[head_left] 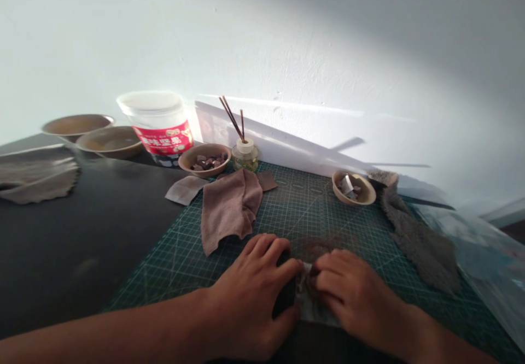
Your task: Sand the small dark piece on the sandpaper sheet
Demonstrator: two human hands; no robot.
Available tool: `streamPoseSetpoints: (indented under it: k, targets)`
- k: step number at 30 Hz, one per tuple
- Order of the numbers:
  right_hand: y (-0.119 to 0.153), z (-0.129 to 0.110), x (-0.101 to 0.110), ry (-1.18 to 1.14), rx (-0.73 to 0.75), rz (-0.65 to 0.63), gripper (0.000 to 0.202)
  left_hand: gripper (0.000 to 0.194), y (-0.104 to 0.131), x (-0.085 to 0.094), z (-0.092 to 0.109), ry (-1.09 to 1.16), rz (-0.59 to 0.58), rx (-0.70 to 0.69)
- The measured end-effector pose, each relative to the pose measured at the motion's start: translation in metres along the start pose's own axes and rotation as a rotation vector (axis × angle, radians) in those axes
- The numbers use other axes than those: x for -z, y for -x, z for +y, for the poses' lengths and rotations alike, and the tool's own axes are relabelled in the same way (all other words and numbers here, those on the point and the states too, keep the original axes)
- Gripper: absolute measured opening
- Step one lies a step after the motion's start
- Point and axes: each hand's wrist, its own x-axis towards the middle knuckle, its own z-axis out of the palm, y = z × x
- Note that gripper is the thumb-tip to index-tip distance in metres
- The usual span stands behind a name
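A small whitish piece, perhaps paper or cloth, lies on the green cutting mat at the bottom centre, between my hands. My left hand reaches in from the left, fingers bent and spread, with thumb and index fingertip at the left edge of the piece. On its right side, my right hand has its fingers curled together on the piece; whatever is under the fingertips is hidden. A brownish smudge marks the mat just beyond. The pinkish-brown cloth rests beyond my left hand.
Bowls of stones stand at the back centre and right, beside a reed diffuser. Back left are a plastic tub and two bowls. Grey cloths lie far left and right.
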Motion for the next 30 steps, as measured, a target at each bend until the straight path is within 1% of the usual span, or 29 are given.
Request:
streamPoseSetpoints:
  k: [1, 3, 5, 6, 8, 10, 11, 13, 15, 16, 18, 20, 21, 22, 23, 24, 25, 26, 27, 28, 30]
  targets:
    - [-0.001, 0.001, 0.002, 0.017, -0.047, -0.009, 0.016, 0.043, 0.000, 0.000, 0.000, 0.001, -0.001, 0.002]
    - [0.000, 0.002, 0.007, -0.005, -0.085, -0.089, 0.017, 0.043, 0.000, 0.000, 0.000, 0.007, 0.000, 0.008]
    - [0.002, 0.001, 0.008, -0.074, -0.023, -0.168, 0.018, 0.042, -0.001, 0.000, 0.000, 0.015, 0.001, 0.008]
    - [0.003, 0.000, 0.006, -0.098, 0.019, -0.161, 0.018, 0.042, -0.001, 0.000, 0.000, 0.015, 0.001, 0.009]
    - [0.003, -0.001, 0.000, -0.101, 0.056, -0.073, 0.015, 0.043, -0.002, 0.000, 0.000, 0.008, -0.002, 0.009]
    - [0.000, 0.002, -0.003, -0.051, -0.001, 0.024, 0.014, 0.043, -0.002, 0.000, 0.000, -0.002, 0.001, 0.007]
    - [-0.002, 0.003, -0.002, -0.028, -0.043, 0.030, 0.015, 0.043, -0.002, 0.000, 0.000, -0.006, 0.005, 0.005]
    - [-0.003, 0.004, 0.002, -0.017, -0.082, -0.040, 0.016, 0.043, -0.002, 0.000, -0.001, -0.004, 0.015, 0.000]
    - [-0.002, 0.003, 0.005, -0.028, -0.019, -0.123, 0.017, 0.042, -0.001, 0.000, -0.001, 0.003, 0.023, -0.001]
    - [-0.001, 0.002, 0.004, -0.028, 0.034, -0.133, 0.017, 0.043, -0.001, 0.000, -0.001, 0.005, 0.023, -0.003]
    - [0.000, 0.001, 0.001, -0.010, 0.105, -0.069, 0.017, 0.043, 0.000, 0.000, -0.001, 0.004, 0.019, -0.004]
    - [0.000, 0.003, -0.001, 0.017, 0.071, 0.020, 0.016, 0.044, 0.000, -0.001, -0.001, -0.002, 0.017, -0.005]
    - [-0.001, 0.004, 0.000, 0.023, 0.023, 0.032, 0.016, 0.044, -0.001, -0.001, -0.001, -0.003, 0.019, -0.005]
    - [-0.001, 0.005, 0.002, 0.022, -0.020, 0.013, 0.016, 0.044, -0.001, -0.001, -0.001, -0.003, 0.023, -0.007]
    - [-0.001, 0.005, 0.004, 0.010, -0.043, -0.041, 0.016, 0.043, -0.001, -0.001, -0.001, -0.002, 0.026, -0.009]
    - [-0.001, 0.004, 0.007, -0.020, -0.037, -0.117, 0.015, 0.043, -0.001, -0.001, -0.002, 0.001, 0.026, -0.011]
    - [0.000, 0.002, 0.008, -0.062, -0.005, -0.188, 0.015, 0.042, -0.001, -0.001, -0.002, 0.003, 0.023, -0.012]
    - [0.000, 0.000, 0.009, -0.106, 0.045, -0.232, 0.015, 0.042, -0.001, -0.001, -0.002, 0.004, 0.019, -0.012]
    - [-0.001, -0.002, 0.008, -0.133, 0.094, -0.240, 0.014, 0.042, -0.001, -0.001, -0.002, 0.004, 0.014, -0.012]
    - [-0.002, -0.003, 0.007, -0.134, 0.124, -0.211, 0.013, 0.041, -0.001, 0.000, -0.001, 0.004, 0.006, -0.013]
    - [-0.005, -0.001, 0.006, -0.059, 0.094, -0.096, 0.012, 0.041, -0.001, 0.001, 0.000, -0.002, -0.009, -0.010]
